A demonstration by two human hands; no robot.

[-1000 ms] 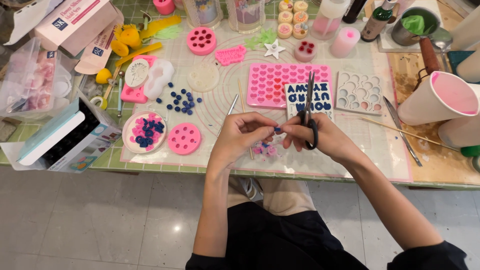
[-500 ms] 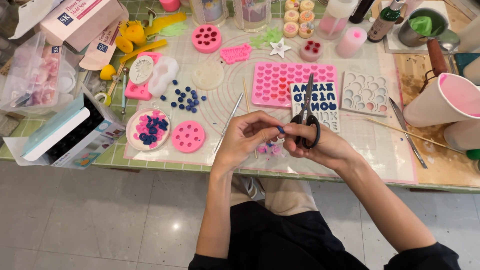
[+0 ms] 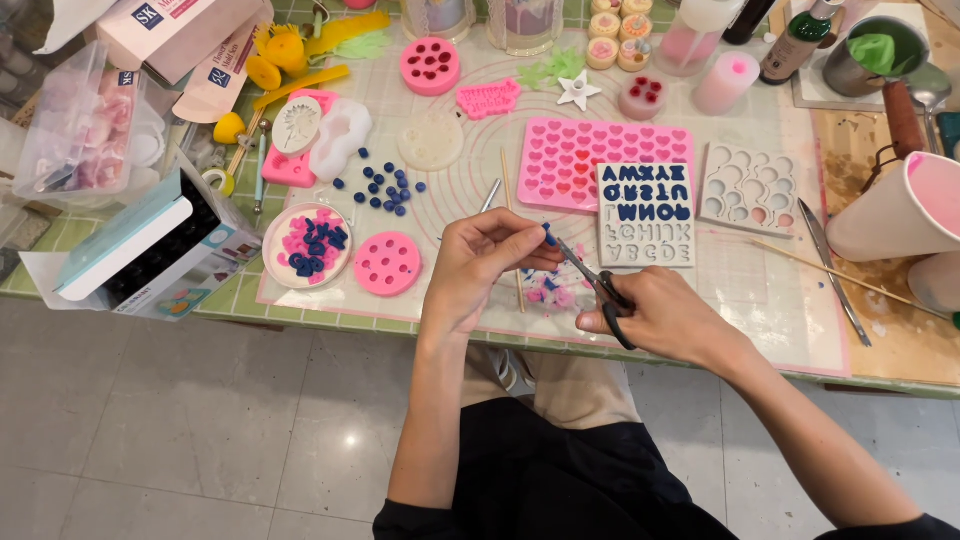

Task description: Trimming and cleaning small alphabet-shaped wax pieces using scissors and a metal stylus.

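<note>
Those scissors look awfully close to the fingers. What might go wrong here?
The scissors in the right hand point their tips at a tiny blue piece pinched by the left hand, so a slip might nick a fingertip. The piece is held near the table edge; a cut-off bit may well drop to the floor. The loose blue balls nearby could roll if bumped.

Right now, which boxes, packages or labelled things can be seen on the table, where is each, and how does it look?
Pale pink carton: far left corner, long, lying tilted, small dark blue square label.
Open box: left table edge, white and teal lid, black inside.
Clear plastic tub: left side, holding pink pieces.
Dark bottle: far right, with a paper label.
Letter mould: white, rectangular, dark blue letters, beyond the hands.
No screens or signs.
</note>
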